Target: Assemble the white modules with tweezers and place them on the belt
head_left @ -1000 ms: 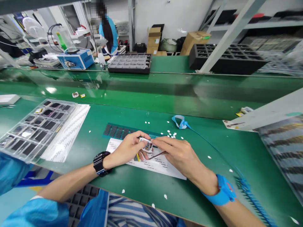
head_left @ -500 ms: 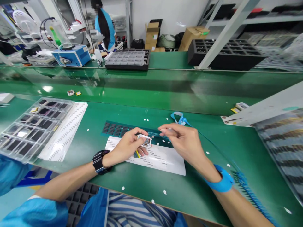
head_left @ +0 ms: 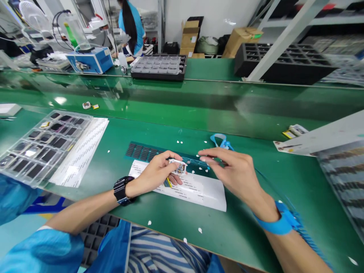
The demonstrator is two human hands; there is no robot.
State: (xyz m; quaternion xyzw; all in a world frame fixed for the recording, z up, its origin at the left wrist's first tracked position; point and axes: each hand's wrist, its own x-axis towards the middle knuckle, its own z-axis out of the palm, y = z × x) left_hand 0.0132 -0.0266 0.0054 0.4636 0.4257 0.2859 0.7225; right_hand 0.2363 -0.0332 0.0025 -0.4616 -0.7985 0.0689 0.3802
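Note:
My left hand [head_left: 156,173] rests on a white printed sheet [head_left: 199,191] and pinches a small white device with exposed electronics [head_left: 178,166] between thumb and fingers. A yellow bit [head_left: 168,182] shows under that hand. My right hand [head_left: 236,171] hovers just right of the device, apart from it. Its thumb and forefinger tips sit close together above the teal strip [head_left: 196,158], and whether they pinch anything is unclear. A black watch [head_left: 121,190] is on my left wrist and a blue strap [head_left: 281,223] on my right.
A clear tray of dark parts [head_left: 42,146] and a white sheet [head_left: 82,151] lie at the left. A dark perforated mat [head_left: 142,151], a blue strap loop [head_left: 220,141] and white scraps lie near the hands. Beyond the green belt [head_left: 182,106] stand black trays [head_left: 159,68] and a person in blue [head_left: 132,26].
My right hand has lifted away from the device and drawn back to the right. The thin brown tool seen under it earlier is out of sight. My left hand keeps hold of the device.

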